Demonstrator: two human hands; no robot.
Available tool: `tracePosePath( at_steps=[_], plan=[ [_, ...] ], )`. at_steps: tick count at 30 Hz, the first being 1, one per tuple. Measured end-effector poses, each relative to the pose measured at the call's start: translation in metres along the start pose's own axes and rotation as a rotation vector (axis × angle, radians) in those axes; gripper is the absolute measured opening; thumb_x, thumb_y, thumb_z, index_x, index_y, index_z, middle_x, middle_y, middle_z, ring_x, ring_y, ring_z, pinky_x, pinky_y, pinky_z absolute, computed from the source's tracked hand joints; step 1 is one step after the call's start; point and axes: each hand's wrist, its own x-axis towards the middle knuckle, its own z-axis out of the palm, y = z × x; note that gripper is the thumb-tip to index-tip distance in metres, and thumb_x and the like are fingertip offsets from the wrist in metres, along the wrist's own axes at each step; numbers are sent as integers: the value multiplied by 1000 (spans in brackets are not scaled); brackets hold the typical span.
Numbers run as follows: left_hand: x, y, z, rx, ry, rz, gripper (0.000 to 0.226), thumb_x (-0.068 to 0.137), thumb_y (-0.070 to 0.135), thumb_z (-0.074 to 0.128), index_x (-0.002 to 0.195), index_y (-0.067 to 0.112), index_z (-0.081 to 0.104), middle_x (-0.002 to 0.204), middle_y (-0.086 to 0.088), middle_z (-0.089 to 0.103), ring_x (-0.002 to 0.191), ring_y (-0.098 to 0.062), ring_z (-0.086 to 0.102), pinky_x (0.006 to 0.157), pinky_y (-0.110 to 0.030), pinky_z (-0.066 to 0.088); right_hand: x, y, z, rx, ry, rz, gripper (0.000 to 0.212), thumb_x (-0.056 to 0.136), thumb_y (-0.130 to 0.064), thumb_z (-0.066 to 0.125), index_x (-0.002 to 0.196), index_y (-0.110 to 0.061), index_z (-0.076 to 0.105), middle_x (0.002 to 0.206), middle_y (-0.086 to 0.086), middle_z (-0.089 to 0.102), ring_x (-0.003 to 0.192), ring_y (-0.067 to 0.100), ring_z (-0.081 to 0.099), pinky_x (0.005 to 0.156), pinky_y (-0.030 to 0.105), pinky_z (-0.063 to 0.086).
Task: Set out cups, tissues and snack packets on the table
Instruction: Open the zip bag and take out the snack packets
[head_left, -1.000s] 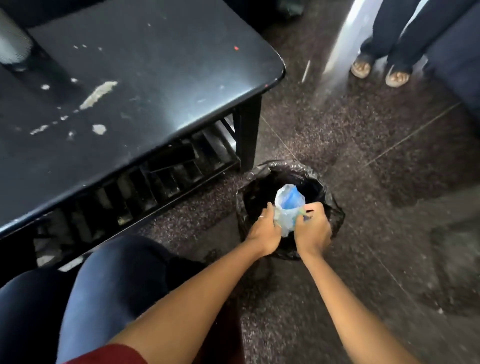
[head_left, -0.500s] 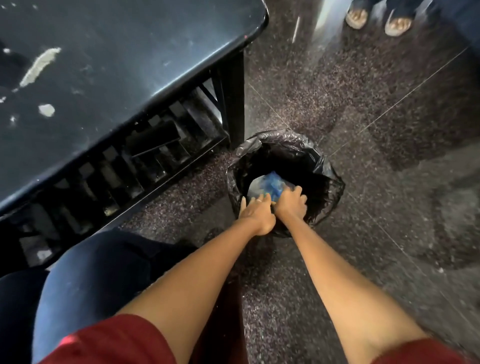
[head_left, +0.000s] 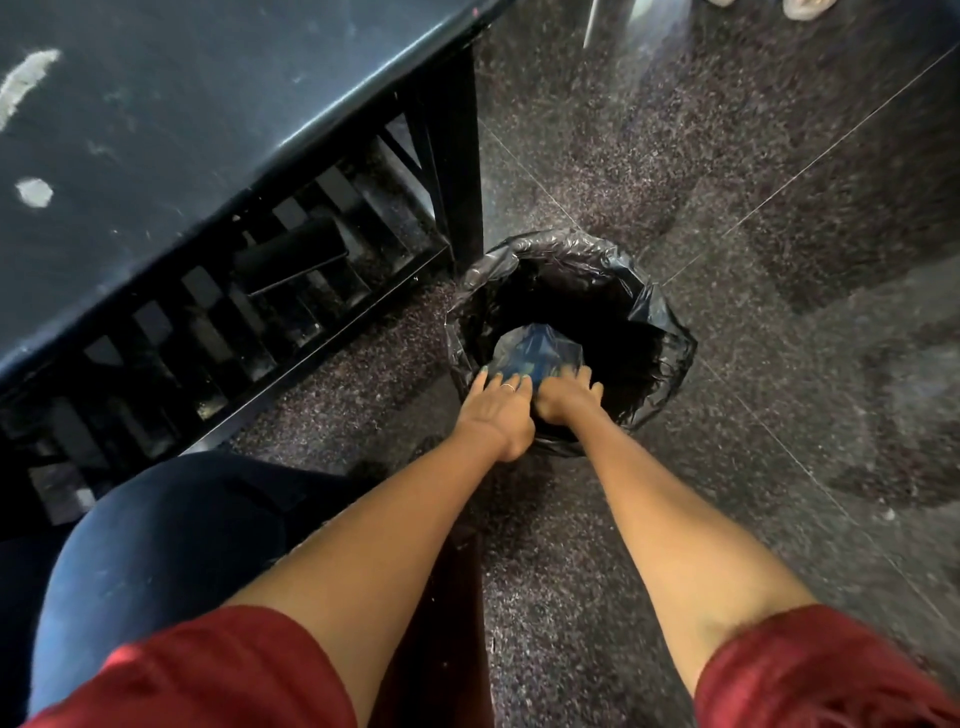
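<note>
The single head view looked steeply down onto the lined bin (head_left: 571, 291) on the floor. It sat close above, with the table (head_left: 208, 130) left of the bin.

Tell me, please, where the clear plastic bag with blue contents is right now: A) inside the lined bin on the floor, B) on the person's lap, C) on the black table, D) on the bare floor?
A: the bag sits inside the bin, with both hands on it.
</note>
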Motion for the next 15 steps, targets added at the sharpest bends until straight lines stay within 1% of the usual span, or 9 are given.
tracePosePath(
  at_steps=[1,4,5,6,8,11,15],
  plan=[
    [-1,-1,0,-4,12,0,61,100,26,35,152,6,10,159,-9,18,147,-24,12,120,-38,-2,-2,0,1,23,81,16,45,96,-30,38,137,-14,43,154,13,18,139,38,13,110,49,19],
    [-4,-2,-3,-21,76,-6,61,99,26,36,151,6,10,158,-10,20,146,-25,14,120,-38,-1,-14,1,5,185,515,16,39,92,-25,43,126,-6,49,135,17,41,122,38,37,98,46,33],
    [-6,-3,-4,-26,101,-10,61,99,26,36,151,6,10,158,-10,20,146,-25,14,120,-38,0,-19,2,5,219,603,9,37,92,-24,44,124,-6,50,131,17,46,119,38,40,95,47,35],
    [-8,-3,-6,-32,127,-13,61,99,26,36,151,6,10,158,-10,20,146,-25,14,120,-38,0,-23,2,5,227,651,0,37,92,-23,45,124,-6,49,130,17,47,118,37,41,95,47,35],
    [-12,-3,-12,-38,172,-20,62,99,25,37,151,6,9,159,-10,18,147,-26,13,120,-37,0,-31,3,5,231,700,-28,39,92,-24,46,126,-6,48,135,16,46,123,36,39,99,47,32],
    [-19,-1,-24,-34,219,-23,63,99,23,36,152,6,7,160,-9,14,147,-25,10,120,-37,1,-43,3,1,250,726,-51,47,92,-23,45,136,-7,41,147,16,37,134,35,31,109,47,26],
    [-33,1,-43,-35,284,-23,61,101,23,32,152,7,3,161,-8,7,148,-24,5,120,-37,0,-64,-3,-6,222,787,-108,53,95,-25,43,144,-7,31,152,16,29,140,32,24,115,44,19]
  ],
)
